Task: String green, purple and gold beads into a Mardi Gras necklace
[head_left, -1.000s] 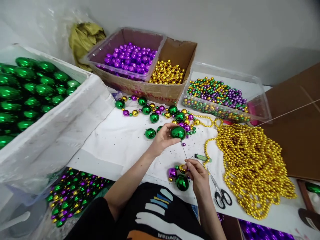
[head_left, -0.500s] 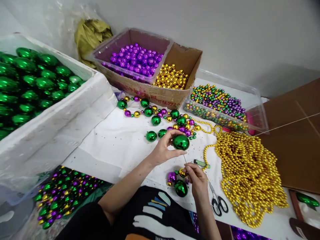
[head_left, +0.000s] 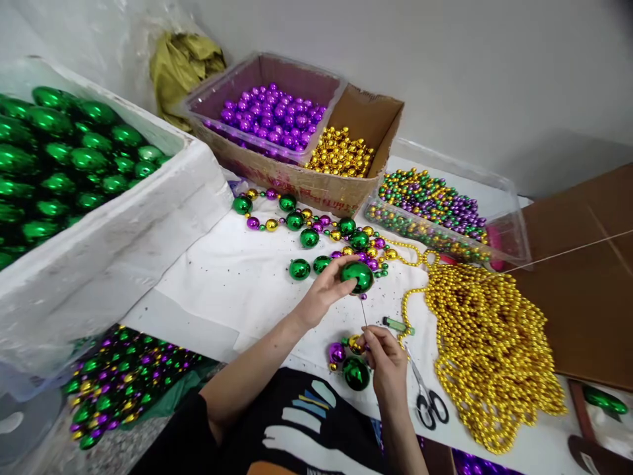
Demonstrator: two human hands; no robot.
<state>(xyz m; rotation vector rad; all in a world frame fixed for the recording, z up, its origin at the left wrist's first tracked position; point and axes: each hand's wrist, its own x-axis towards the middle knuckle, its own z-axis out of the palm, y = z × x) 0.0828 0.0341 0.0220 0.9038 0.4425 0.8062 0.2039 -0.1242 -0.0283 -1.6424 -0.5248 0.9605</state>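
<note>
A large glossy green ball (head_left: 361, 274) is held over the worktop (head_left: 198, 320) by curled left fingers (head_left: 341, 289), a thin dark thread (head_left: 364, 311) pinched below by right fingers (head_left: 374, 343). White cloth (head_left: 237, 290) is bounded leftward by a white foam box (head_left: 163, 185), rightward by black-handled scissors (head_left: 426, 390) and heaped gold bead strands (head_left: 494, 356).

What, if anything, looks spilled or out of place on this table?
Dark specks dot the white cloth, some near the large green bead in the left hand. They resemble stray debris, though they're too small to identify.
</note>
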